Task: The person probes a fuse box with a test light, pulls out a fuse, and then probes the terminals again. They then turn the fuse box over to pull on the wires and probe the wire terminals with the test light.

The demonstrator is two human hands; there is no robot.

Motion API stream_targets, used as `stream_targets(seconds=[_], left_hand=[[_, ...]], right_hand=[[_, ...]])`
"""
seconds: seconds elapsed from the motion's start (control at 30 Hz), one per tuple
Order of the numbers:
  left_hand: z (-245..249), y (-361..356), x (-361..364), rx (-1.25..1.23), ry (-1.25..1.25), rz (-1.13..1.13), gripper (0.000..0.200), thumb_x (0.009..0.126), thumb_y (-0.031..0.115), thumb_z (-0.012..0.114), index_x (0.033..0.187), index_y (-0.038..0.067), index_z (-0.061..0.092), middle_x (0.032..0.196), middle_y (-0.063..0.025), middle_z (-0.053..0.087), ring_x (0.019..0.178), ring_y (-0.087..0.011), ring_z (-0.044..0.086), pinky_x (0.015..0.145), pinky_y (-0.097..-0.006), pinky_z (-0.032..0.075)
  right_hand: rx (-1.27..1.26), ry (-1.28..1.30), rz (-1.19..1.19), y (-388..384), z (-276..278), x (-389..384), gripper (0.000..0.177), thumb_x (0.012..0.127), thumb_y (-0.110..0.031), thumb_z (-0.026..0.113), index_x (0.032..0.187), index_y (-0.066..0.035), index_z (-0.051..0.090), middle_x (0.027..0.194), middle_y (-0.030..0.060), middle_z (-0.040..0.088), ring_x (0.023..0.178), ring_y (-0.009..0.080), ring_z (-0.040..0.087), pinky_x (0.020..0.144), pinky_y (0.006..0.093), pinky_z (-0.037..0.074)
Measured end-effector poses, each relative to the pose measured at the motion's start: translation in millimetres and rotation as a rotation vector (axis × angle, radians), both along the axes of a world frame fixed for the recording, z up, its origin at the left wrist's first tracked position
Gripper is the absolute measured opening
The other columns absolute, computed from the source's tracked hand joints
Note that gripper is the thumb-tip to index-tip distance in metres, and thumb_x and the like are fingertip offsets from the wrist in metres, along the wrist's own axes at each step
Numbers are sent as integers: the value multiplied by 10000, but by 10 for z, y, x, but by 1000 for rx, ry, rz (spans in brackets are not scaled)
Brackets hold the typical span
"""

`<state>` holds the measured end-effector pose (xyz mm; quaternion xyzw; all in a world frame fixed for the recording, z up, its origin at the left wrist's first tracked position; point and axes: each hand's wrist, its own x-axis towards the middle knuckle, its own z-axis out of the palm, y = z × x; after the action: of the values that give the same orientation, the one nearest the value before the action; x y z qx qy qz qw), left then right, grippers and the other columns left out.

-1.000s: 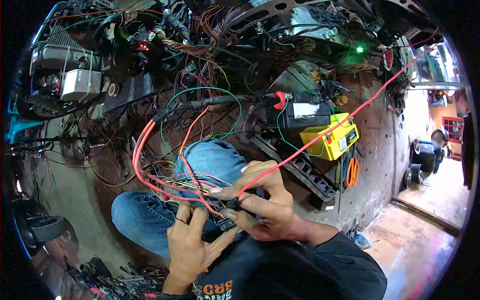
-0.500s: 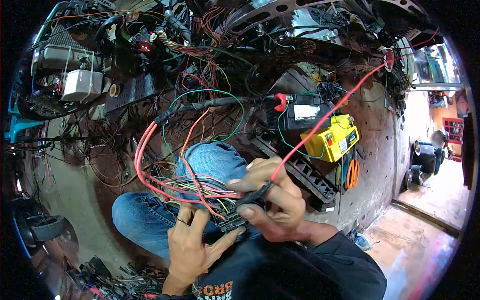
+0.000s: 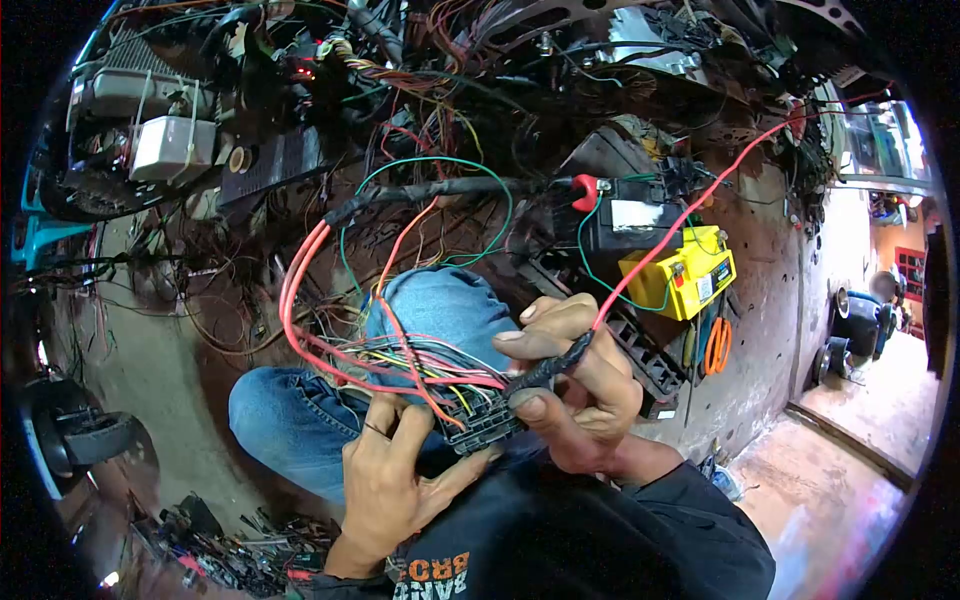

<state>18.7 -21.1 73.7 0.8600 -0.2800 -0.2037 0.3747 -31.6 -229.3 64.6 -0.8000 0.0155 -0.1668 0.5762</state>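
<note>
A black multi-slot connector block (image 3: 485, 425) sits over my lap, with a bundle of coloured wires (image 3: 425, 365) running into its upper side. My left hand (image 3: 390, 470) grips the block from its left end, thumb along the lower edge. In my right hand (image 3: 590, 400) is a black-taped test probe (image 3: 555, 368), pinched between thumb and fingers, its near end close to the block's right end. The probe's tip is hidden, so contact cannot be told. A red wire (image 3: 670, 235) runs from the probe up to the right.
Beyond my knees stand a black battery (image 3: 625, 235) with a red terminal cover and a yellow battery (image 3: 690, 275). Orange-handled pliers (image 3: 717, 345) lie beside them. A thick taped harness (image 3: 430, 190) crosses ahead. Loose parts (image 3: 240, 545) litter the lower left floor. A person (image 3: 880, 290) is far right.
The connector block has tilted and shifted slightly right, showing more of its slotted face. My right hand and the probe have moved slightly right with it. The view has shifted a little.
</note>
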Motion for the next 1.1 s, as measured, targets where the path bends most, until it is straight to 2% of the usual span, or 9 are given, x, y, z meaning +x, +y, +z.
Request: stream_targets(seconds=[0.1,0.13,0.23,0.33,0.83,0.93,1.1], left_hand=[[3,3,3,-5,-3,0,503,692,325,924,1003,44,646,934,-153,605,744,-343,652,589,-450,534],[12,7,8,2,1,-5,500,694,327,923,999,46,645,935,-151,603,745,-343,653,586,-447,534],[-2,7,12,-12,-16,-8,500,695,329,923,993,44,641,940,-150,601,747,-339,653,582,-441,531],[-5,16,3,0,-30,-10,502,694,333,923,989,44,637,946,-147,599,751,-333,654,579,-434,529],[-10,9,10,-37,-13,-3,535,689,315,924,1069,47,659,998,-173,615,777,-353,665,597,-443,543],[-20,23,-1,-16,-12,-14,547,691,312,923,1088,43,661,1025,-183,622,803,-368,672,621,-449,554],[-19,-7,4,-21,-19,-5,566,701,318,921,1113,32,659,1069,-196,632,833,-380,680,645,-445,566]], right_hand=[[-33,-50,-8,20,-79,25,418,915,-314,742,1123,47,721,900,85,632,865,222,559,916,439,463],[-31,-48,-2,26,-82,28,419,916,-317,739,1125,46,722,906,88,637,877,228,564,916,441,463],[-10,1,46,13,-21,28,256,841,-124,800,1029,32,724,1170,142,728,976,272,590,913,404,470],[-73,-22,74,22,-70,48,426,918,-321,739,1133,47,726,962,108,665,887,252,577,919,452,460],[-53,44,113,64,-103,29,392,917,-272,745,1133,54,736,1084,150,702,945,274,595,915,441,466],[-77,12,125,71,-55,75,245,782,-78,823,971,26,706,1025,122,650,931,297,585,837,409,480],[-87,-27,143,76,-80,74,245,786,-68,818,958,33,675,1030,141,662,939,316,601,847,449,475]])
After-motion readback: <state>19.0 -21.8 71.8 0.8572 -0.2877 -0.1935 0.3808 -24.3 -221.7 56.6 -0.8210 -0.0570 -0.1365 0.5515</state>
